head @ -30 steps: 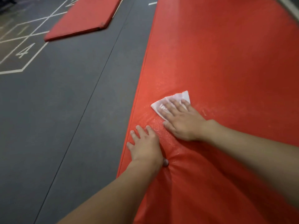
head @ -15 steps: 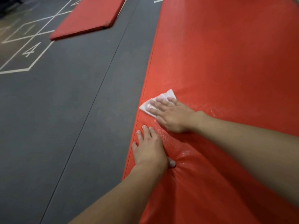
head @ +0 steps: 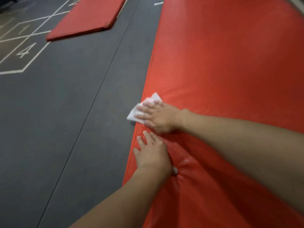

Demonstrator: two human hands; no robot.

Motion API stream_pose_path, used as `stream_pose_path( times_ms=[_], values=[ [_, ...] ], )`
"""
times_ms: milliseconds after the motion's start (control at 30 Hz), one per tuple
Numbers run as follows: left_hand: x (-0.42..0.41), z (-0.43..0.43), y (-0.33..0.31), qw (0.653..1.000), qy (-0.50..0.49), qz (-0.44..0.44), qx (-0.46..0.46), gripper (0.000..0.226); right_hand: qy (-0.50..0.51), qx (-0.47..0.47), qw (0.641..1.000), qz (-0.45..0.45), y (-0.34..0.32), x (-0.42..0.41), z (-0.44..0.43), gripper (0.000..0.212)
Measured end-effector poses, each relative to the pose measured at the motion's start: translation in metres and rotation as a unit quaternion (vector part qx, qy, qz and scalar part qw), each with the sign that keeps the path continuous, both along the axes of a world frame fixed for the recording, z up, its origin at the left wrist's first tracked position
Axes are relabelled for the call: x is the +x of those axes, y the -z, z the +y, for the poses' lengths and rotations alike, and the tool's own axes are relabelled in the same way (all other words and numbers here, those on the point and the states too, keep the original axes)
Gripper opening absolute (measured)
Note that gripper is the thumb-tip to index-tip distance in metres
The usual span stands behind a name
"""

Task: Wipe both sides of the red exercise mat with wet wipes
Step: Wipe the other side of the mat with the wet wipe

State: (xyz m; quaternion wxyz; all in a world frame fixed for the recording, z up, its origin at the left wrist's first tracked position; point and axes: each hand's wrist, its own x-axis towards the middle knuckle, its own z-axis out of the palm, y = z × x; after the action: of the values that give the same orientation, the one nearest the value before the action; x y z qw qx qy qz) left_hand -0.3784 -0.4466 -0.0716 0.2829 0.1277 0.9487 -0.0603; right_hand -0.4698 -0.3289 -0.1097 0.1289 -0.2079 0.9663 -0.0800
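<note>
Wipe point(head: 139, 109) is pressed under straight-fingered right grip point(head: 158, 116), overhanging mat's point(head: 230, 63) left edge. Left grip point(head: 151, 153), fingers also straight, is planted just behind. Grey floor point(head: 74, 112) runs alongside that edge.

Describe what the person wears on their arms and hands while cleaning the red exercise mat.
Nothing is worn in view. The left hand and right hand are ungloved, with no rings. The left forearm and right forearm are bare to the frame's edge: no sleeve, watch or bracelet. The left hand's nails look short.
</note>
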Motion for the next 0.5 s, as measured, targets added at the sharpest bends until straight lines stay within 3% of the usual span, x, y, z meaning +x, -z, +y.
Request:
stream_pose_path(
  times_ms=[100,267,400,500],
  values=[
    [-0.001,0.004,0.0,1.0,-0.007,-0.015,-0.008,0.141,0.114,0.009,0.993,-0.001,-0.004,-0.012,0.02,0.054],
    [-0.002,0.002,0.004,0.999,-0.017,-0.035,0.006,0.142,-0.022,0.015,1.0,0.008,0.007,0.016,0.02,0.054],
    [-0.007,0.002,0.002,0.998,-0.018,-0.066,0.001,0.144,0.121,0.027,0.992,-0.006,-0.002,-0.003,0.047,0.055],
    [-0.013,0.005,-0.002,0.995,-0.048,-0.085,0.025,0.14,0.06,0.016,0.998,0.002,0.005,0.018,0.029,0.056]
  ],
)
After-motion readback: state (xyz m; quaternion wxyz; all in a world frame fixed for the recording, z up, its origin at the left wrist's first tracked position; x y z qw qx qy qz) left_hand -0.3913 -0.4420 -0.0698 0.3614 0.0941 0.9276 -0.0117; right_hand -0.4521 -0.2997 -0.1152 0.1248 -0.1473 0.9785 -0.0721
